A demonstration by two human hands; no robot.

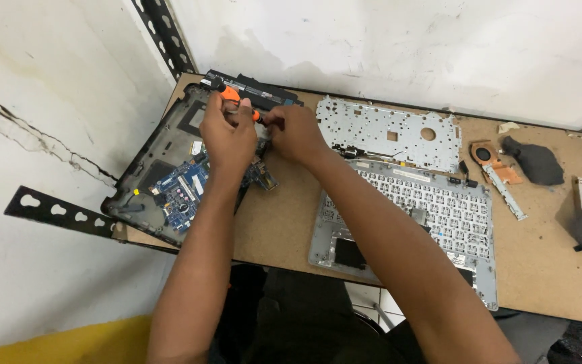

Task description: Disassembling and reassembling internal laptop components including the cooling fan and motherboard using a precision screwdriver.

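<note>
A person's two hands meet over an opened laptop base at the far left corner of a fibreboard counter, where a dismantled computer lies in parts. The left hand is closed in a firm grip around an orange-and-black screwdriver, which lies slanted across the top of the fist, its dark end towards the wall. The right hand is curled just beside it, its grip pinched near the tool's other end; what, if anything, the fingers pinch there is too small to tell. Beneath both hands sits the blue circuit board, seated in the black shell.

Both forearms reach forward and to the left from the bottom of the view, the right one crossing above the silver palm-rest and keyboard frame, wrists slightly bent so the knuckles face up.

Work this fine appears to call for a steady tool held square to the fastener, light pressure, and the free fingers kept close to catch anything small before it rolls onto the board.

Elsewhere on the counter lie a black battery pack against the wall, a perforated metal keyboard backing plate, a copper-coloured cooling fan with heat pipe, and a dark cloth.
</note>
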